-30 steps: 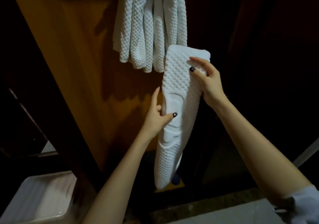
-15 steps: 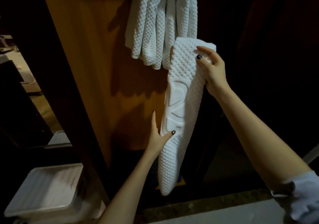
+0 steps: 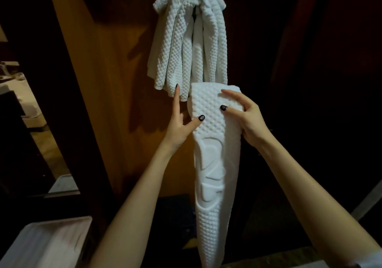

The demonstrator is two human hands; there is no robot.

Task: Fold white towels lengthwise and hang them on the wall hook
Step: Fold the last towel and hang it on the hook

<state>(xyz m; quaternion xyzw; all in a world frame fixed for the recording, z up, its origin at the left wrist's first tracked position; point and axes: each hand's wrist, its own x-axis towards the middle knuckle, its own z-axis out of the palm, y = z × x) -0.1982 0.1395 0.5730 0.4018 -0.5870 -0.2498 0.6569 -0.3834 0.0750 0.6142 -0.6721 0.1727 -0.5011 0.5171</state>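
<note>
Towel point(image 3: 213, 164): left hand point(image 3: 177, 131) pinches, right hand point(image 3: 246, 119) grips.

Folded white towel point(image 3: 213, 164) hangs vertically below bunched hung towels point(image 3: 189, 46).

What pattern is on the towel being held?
Held towel: white waffle weave with an embossed motif midway; head view.
</note>
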